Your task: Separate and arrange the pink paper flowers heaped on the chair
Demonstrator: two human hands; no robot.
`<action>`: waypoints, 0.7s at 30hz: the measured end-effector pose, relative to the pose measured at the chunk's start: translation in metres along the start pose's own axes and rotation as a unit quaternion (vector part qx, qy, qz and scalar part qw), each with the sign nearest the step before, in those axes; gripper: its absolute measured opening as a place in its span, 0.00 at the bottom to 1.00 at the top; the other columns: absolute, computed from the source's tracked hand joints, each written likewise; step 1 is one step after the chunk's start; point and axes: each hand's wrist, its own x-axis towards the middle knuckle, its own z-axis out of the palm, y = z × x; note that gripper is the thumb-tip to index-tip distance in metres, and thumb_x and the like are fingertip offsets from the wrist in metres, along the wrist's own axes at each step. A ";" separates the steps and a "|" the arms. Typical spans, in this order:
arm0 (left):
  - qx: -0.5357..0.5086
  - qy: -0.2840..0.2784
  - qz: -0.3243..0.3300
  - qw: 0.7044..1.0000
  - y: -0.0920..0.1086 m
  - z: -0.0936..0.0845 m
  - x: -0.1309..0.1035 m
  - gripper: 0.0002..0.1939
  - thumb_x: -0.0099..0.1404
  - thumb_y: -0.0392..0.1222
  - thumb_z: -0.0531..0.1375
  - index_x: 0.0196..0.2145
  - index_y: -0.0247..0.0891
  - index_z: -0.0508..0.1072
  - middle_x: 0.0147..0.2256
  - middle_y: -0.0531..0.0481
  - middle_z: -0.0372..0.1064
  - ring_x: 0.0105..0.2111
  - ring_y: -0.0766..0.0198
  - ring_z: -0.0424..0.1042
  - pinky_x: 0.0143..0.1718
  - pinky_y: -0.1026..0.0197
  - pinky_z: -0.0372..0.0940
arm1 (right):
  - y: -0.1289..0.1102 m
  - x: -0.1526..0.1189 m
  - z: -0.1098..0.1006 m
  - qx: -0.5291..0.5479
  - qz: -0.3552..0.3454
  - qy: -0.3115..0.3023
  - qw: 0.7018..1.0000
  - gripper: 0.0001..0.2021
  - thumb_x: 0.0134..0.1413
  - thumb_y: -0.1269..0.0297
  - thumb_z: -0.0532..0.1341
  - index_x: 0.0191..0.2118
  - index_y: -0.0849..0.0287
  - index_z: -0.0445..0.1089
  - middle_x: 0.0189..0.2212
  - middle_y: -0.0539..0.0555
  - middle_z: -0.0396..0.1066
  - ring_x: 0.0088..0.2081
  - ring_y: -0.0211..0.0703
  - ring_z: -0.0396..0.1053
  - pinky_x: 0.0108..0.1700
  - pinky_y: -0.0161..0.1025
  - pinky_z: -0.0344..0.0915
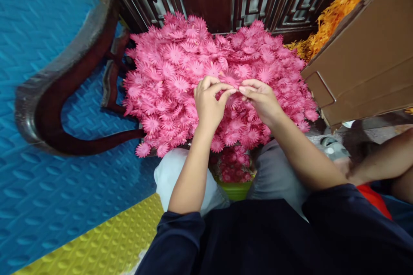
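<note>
Between the fingertips of both my hands is a pink artificial flower [229, 78] with thin, pointed petals. My left hand [209, 99] pinches its near edge with thumb and forefinger. From the other side, my right hand [260, 96] grips the same edge, the fingertips of the two hands almost meeting. Below and around them spreads a large heap of similar pink flowers [174, 53], piled on a dark wooden seat. The fingers cover part of the held flower's near edge.
A curved wooden armrest [48, 137] stands at the left over blue matting [29, 197]. To the right is a cardboard box [364, 51], with orange stringy material [342, 4] behind it. Between my knees sits a green container [235, 191] with more pink flowers. Another person's limb [383, 159] shows at the right.
</note>
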 end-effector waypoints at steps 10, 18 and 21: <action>-0.032 -0.012 0.024 0.999 -0.003 0.002 0.002 0.07 0.63 0.43 0.60 0.28 0.40 0.72 0.32 0.52 0.67 0.38 0.63 0.67 0.45 0.58 0.61 | -0.005 -0.001 0.003 0.043 0.050 0.011 0.998 0.20 0.25 0.60 0.75 0.30 0.58 0.71 0.20 0.43 0.67 0.22 0.28 0.61 0.25 0.29 0.54; -0.041 -0.014 0.032 0.999 -0.003 0.003 0.001 0.08 0.66 0.43 0.57 0.30 0.40 0.71 0.33 0.51 0.67 0.38 0.63 0.68 0.44 0.59 0.62 | -0.004 0.001 0.000 0.056 0.051 0.001 0.997 0.19 0.27 0.62 0.74 0.31 0.58 0.71 0.24 0.44 0.68 0.24 0.27 0.60 0.26 0.29 0.55; -0.009 -0.017 0.038 0.999 0.000 0.000 0.001 0.07 0.65 0.46 0.58 0.33 0.42 0.73 0.35 0.50 0.68 0.40 0.61 0.68 0.46 0.56 0.62 | -0.003 0.001 0.000 0.054 0.046 0.005 0.997 0.18 0.29 0.61 0.74 0.30 0.58 0.71 0.25 0.45 0.69 0.23 0.27 0.60 0.26 0.29 0.55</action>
